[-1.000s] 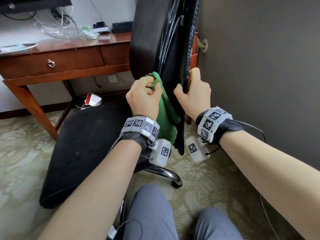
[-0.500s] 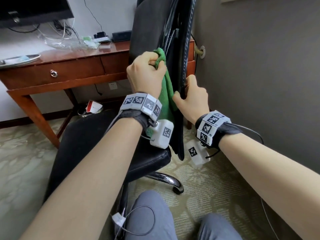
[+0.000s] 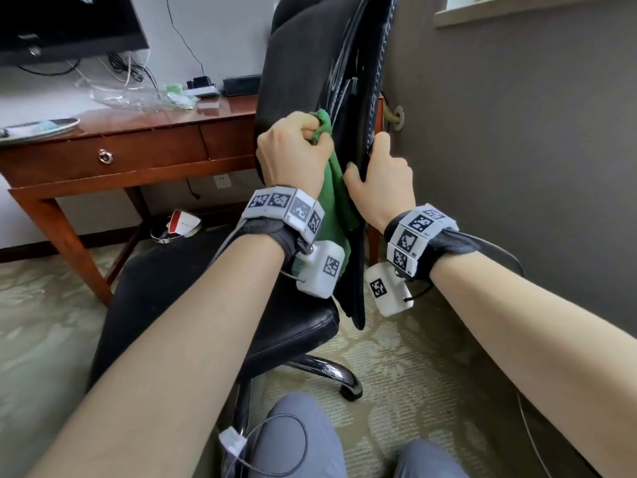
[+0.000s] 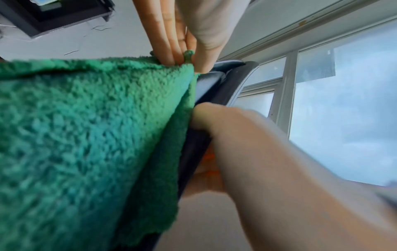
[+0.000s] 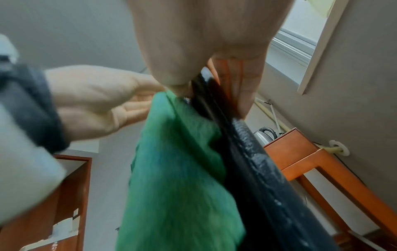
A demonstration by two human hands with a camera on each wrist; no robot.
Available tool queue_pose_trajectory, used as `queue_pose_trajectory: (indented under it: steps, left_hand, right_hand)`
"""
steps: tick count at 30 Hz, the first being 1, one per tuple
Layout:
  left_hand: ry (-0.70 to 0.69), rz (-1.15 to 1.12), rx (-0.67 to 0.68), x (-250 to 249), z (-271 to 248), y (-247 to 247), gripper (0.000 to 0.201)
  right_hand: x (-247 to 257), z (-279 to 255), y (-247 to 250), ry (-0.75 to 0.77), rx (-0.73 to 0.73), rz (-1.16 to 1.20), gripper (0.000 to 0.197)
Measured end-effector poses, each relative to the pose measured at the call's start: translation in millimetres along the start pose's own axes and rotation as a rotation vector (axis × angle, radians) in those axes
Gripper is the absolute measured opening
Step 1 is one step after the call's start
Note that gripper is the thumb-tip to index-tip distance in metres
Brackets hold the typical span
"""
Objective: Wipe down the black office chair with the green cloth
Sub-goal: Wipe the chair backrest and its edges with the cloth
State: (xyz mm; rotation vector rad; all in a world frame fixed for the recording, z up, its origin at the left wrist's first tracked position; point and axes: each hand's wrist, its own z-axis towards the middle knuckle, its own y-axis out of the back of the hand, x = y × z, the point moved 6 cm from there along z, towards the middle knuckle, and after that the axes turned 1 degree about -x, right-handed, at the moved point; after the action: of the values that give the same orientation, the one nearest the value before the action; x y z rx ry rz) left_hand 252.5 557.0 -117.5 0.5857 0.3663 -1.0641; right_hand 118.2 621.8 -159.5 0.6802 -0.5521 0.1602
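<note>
Left hand lower (cloth bunched inside)

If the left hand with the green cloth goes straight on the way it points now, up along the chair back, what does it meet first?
Probably only more chair backrest: the left hand holding the green cloth points up along it, and nothing else shows there; depth is unclear.

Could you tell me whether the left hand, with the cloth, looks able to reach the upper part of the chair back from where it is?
Probably yes: the left hand grips the cloth against the chair back, with nothing visible above it.
</note>
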Motion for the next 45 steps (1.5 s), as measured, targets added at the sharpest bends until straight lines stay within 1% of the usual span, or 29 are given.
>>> queue_pose_trajectory:
  steps: [5,8,12,16,20,23,29,31,34,37,41,45]
  left_hand:
    - [-0.086,-0.013,-0.005,-42,44,-2,0.012]
    - [-0.115,-0.009,-0.003,-52,53,-6,0.013]
    - [-0.111,-0.030,-0.030,-34,38,-7,0.013]
    - [-0.092,-0.004,0.005,-6,14,-4,0.014]
    - [-0.047,0.018,0.030,-4,9,-2,0.013]
    - [-0.033,-0.006,0.025,-16,19,0,0.011]
    - [-0.107,-0.014,0.027,-64,65,-4,0.014]
    - [-0.116,-0.023,0.045,-70,75,-9,0.015]
    - [-0.113,-0.036,0.038,-62,69,-10,0.016]
    - [-0.106,-0.036,0.020,-43,53,-8,0.016]
    - [-0.079,-0.026,0.052,-20,29,-4,0.014]
    - [-0.061,-0.046,0.055,-26,35,-1,0.013]
  right_hand:
    - [1,0,0,0.008,0.010,0.011,0.030]
    - [-1,2,-2,0.012,0.020,0.005,0.029]
    - [-4,2,-1,0.020,0.036,0.007,0.031]
    - [-3,2,-2,0.026,0.041,0.006,0.032]
    - [-3,2,-2,0.013,0.032,0.003,0.030]
    - [-1,2,-2,0.010,0.033,0.000,0.031]
    - [0,1,1,0.014,0.079,0.012,0.033]
    - [0,2,1,0.010,0.101,0.007,0.034]
    - [0,2,1,0.034,0.086,0.009,0.032]
    - [-1,1,1,0.041,0.074,0.009,0.032]
    - [1,0,2,0.062,0.063,-0.012,0.033]
    - [2,0,3,0.064,0.060,-0.005,0.033]
